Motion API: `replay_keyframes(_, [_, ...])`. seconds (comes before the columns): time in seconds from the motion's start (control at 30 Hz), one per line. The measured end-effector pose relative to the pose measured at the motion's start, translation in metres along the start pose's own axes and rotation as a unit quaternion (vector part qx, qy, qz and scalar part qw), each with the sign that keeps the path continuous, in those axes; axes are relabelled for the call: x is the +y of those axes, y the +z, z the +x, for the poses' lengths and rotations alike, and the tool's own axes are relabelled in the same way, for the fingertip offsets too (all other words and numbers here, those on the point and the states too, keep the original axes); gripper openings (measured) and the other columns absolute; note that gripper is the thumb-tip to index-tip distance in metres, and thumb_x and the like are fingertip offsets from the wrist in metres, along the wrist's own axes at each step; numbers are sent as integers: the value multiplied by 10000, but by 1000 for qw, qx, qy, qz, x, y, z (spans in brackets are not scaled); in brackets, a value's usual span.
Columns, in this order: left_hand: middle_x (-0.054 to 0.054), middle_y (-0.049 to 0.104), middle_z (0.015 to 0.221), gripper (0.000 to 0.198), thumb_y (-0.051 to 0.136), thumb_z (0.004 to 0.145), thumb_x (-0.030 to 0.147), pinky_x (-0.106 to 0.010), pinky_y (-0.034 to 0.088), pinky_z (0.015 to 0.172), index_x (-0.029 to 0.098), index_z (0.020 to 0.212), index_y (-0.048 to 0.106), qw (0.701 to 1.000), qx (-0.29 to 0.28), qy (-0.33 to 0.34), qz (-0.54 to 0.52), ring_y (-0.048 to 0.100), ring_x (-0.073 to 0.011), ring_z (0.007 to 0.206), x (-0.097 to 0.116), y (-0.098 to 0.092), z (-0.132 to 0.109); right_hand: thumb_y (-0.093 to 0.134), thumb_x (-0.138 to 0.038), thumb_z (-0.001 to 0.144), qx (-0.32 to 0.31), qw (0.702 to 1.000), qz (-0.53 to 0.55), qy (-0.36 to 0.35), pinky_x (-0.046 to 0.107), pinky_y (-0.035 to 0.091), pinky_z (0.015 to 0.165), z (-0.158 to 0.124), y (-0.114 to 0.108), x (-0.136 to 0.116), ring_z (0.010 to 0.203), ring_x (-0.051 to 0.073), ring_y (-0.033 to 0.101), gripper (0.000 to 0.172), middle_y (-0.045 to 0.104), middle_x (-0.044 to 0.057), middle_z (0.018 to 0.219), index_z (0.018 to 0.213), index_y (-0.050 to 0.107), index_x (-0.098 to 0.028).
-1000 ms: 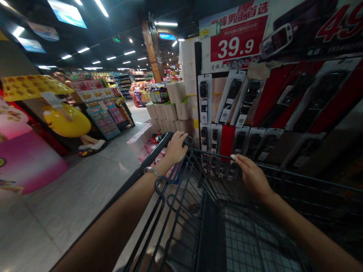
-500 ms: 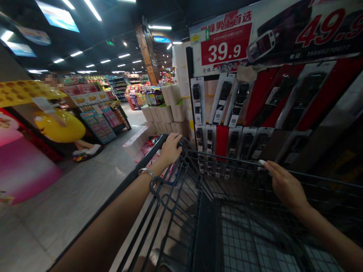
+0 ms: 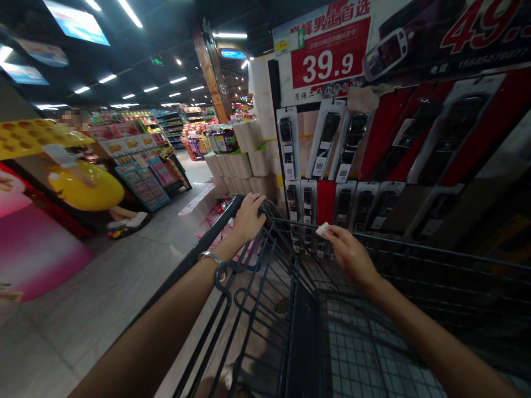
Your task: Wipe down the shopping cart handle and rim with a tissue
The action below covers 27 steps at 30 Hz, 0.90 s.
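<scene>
While right grip (image 3: 350,254) pinches white wad (image 3: 322,229) at fingertips (image 3: 331,233), by cart rim (image 3: 415,244); left grip (image 3: 249,216) clasping handle (image 3: 218,226)

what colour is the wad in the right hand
The wad is white, best seen in the head view.

The handle (image 3: 219,223) of a shopping cart (image 3: 307,331) is being gripped near its far end by the left hand (image 3: 249,218), a silver bangle (image 3: 211,256) being worn on that wrist. A small white wad (image 3: 322,229) is being pinched at the side rail (image 3: 398,241) by the right hand (image 3: 352,258). Beyond, dark packaged goods (image 3: 329,138) are being displayed beneath a sign (image 3: 327,58) reading 39.9.
</scene>
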<state>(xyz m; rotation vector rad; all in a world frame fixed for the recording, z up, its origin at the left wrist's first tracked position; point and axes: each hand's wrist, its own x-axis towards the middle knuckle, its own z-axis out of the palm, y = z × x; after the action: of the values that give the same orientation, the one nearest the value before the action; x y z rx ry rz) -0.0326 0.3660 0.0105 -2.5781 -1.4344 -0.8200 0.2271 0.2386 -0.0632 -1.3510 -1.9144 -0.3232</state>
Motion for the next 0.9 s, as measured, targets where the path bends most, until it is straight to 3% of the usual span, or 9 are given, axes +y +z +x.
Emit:
replay_keyframes(0.2, [-89,475,1355,515,420,755,177,-417,217,1152,124,1263,484,1000,-9,4,15,333,-210,1318,1,1,0,421,-37,833,-86,994,-55,-31,347,507,841,-5,34,3,1000,232,554,330,626,111,1098,1029,649,-174])
replay_keyframes(0.33, [-102,467,1364,513,408,772,180,-401,223,1146,96,1274,471,998,-30,14,53,339,-214,1310,5,-5,1,425,-10,812,-117,991,-58,0,327,504,806,-31,45,11,941,210,552,344,632,97,1060,1022,643,-173])
replay_keyframes(0.53, [-106,525,1315,461,411,822,296,-418,355,1020,152,1254,485,963,-151,83,207,459,-237,1217,21,-41,16,425,37,754,-120,991,-13,55,300,483,785,-62,36,16,872,194,560,334,621,86,917,925,653,-138])
replay_keyframes(0.63, [-115,598,1215,434,424,826,386,-473,354,963,172,1186,541,935,-213,105,263,531,-267,1128,40,-51,30,424,12,783,-69,997,10,27,304,484,776,-49,26,1,884,197,556,322,612,90,943,936,653,-153])
replay_keyframes(0.7, [-122,615,1184,433,455,820,420,-452,353,946,169,1156,565,913,-254,147,283,551,-262,1099,57,-48,37,407,-6,809,-34,999,17,10,301,487,773,-32,22,-12,910,196,552,347,610,88,970,1005,643,-168])
replay_keyframes(0.8, [-104,659,1102,355,486,832,402,-368,374,902,173,1072,613,892,-284,190,295,579,-221,1049,77,-30,39,383,-15,837,-17,1000,16,-11,296,488,775,-3,26,-30,950,193,539,397,603,87,1044,1133,595,-175])
replay_keyframes(0.9, [-114,689,984,243,518,835,303,-362,376,893,139,950,656,888,-280,201,303,604,-211,972,85,-10,33,397,-46,870,-43,998,5,-47,295,488,779,19,39,-38,933,189,539,331,612,85,1047,1097,609,-162])
